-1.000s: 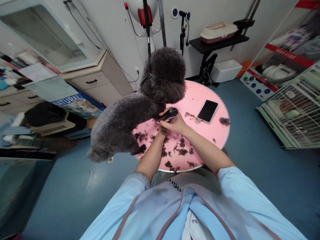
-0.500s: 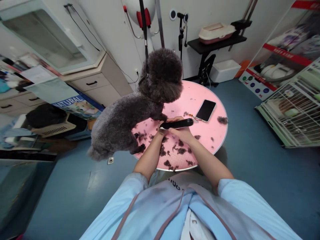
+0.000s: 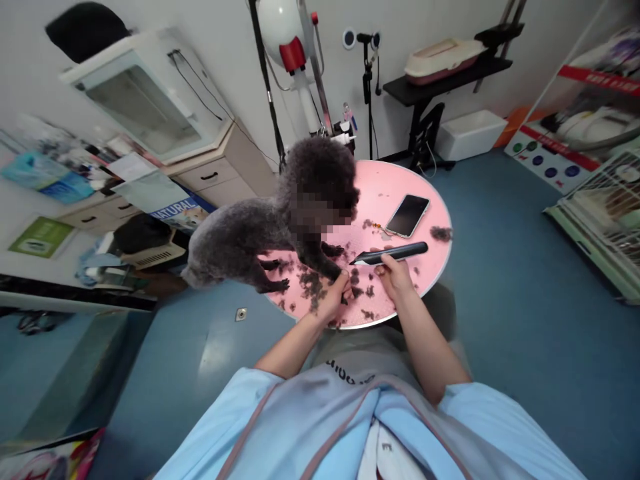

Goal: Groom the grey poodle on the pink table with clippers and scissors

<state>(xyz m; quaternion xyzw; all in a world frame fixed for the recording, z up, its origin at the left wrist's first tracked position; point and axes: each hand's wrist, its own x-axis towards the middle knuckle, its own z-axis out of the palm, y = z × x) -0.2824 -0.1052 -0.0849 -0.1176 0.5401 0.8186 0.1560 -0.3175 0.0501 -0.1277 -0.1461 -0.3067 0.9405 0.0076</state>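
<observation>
- Right hand [image 3: 395, 277]: fingers closed around black clipper [image 3: 390, 254], held above pink table [image 3: 430, 200].
- Left hand [image 3: 334, 300]: fingers grip dog [image 3: 250, 233] front paw.
- Wire cage [image 3: 600, 220], right: contents unclear.

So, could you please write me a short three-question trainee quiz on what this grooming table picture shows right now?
1. True or false: the right hand holds the black clipper.
2. What does the left hand grip? A) the phone B) the dog's front paw C) the table rim
3. Name the flat dark item lying on the pink table beyond the clipper.

Key:
1. True; it is raised above the fur clippings.
2. B, the front paw of the grey dog.
3. The phone, screen up.
</observation>
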